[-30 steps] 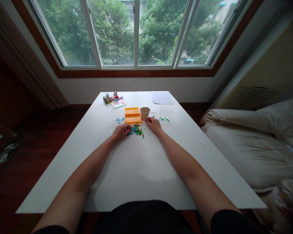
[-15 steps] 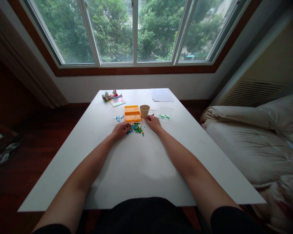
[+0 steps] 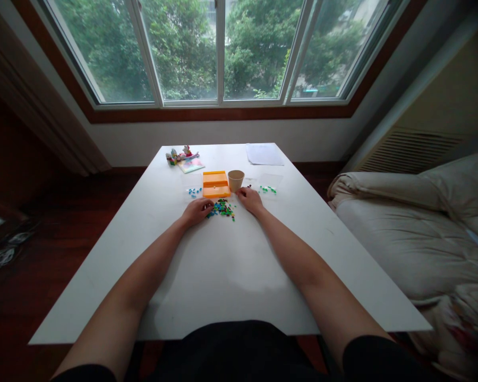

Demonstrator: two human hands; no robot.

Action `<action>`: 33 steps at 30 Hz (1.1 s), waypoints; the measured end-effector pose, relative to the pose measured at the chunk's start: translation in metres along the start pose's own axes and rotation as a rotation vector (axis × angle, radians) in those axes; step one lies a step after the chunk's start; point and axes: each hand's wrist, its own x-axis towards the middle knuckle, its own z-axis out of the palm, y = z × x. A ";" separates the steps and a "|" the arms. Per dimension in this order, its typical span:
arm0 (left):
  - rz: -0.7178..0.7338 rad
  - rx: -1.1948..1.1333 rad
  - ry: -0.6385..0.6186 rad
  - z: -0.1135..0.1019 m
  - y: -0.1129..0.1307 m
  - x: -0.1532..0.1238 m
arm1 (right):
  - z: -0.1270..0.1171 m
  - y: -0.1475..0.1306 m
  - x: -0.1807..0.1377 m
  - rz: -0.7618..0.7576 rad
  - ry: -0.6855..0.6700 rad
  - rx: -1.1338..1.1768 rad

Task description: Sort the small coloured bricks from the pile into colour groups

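A small heap of coloured beads (image 3: 222, 208) lies on the white table (image 3: 223, 265). My left hand (image 3: 197, 210) rests palm down at the heap's left edge, fingers curled onto the beads. My right hand (image 3: 250, 199) rests just right of the heap, fingers bent near a few dark beads. Behind the heap sit an orange tray (image 3: 215, 184) and a tan paper cup (image 3: 236, 180). Whether either hand pinches a bead is too small to tell.
Blue beads (image 3: 194, 192) lie left of the tray, green beads (image 3: 268, 189) right of the cup. Small toys and a card (image 3: 184, 159) and a paper sheet (image 3: 264, 154) sit at the far end. A bed with a quilt (image 3: 418, 228) stands at the right.
The view has tilted slightly, so everything sits a little higher in the frame. Both hands stay at the bead heap with almost no movement.
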 end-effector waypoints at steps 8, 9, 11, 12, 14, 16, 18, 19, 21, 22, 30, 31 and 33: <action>-0.003 -0.006 -0.008 -0.003 0.004 -0.001 | -0.003 -0.002 -0.002 -0.002 0.000 0.003; -0.005 -0.005 -0.007 -0.003 0.004 -0.001 | -0.004 -0.003 -0.002 0.000 -0.003 0.002; -0.008 -0.004 -0.003 -0.002 0.004 0.000 | -0.005 -0.004 -0.003 0.002 -0.006 0.000; -0.007 -0.004 -0.003 -0.002 0.003 0.000 | -0.005 -0.005 -0.003 0.003 -0.006 -0.001; -0.001 -0.007 -0.005 -0.001 0.002 0.000 | -0.006 -0.005 -0.003 0.006 -0.008 -0.005; 0.007 -0.011 -0.007 -0.001 0.001 0.000 | -0.006 -0.006 -0.003 0.006 -0.009 -0.009; 0.013 -0.014 -0.007 0.000 -0.001 0.000 | -0.006 -0.005 -0.003 0.003 -0.008 -0.011; 0.013 -0.015 -0.004 0.000 -0.001 0.000 | -0.005 -0.004 -0.003 0.001 -0.007 -0.010; 0.013 -0.018 -0.001 0.000 -0.001 0.000 | -0.004 -0.003 -0.002 -0.008 0.000 -0.005; 0.012 -0.019 -0.001 0.000 -0.001 0.000 | -0.003 -0.002 -0.002 -0.015 0.005 -0.002; 0.005 -0.015 -0.013 -0.002 0.002 0.000 | 0.000 0.001 0.000 0.000 0.006 0.002; 0.004 -0.014 -0.011 -0.002 0.002 0.000 | 0.000 0.002 0.000 -0.003 0.007 0.000; -0.001 -0.014 -0.007 -0.002 0.003 0.000 | 0.001 0.003 0.000 -0.011 0.005 -0.001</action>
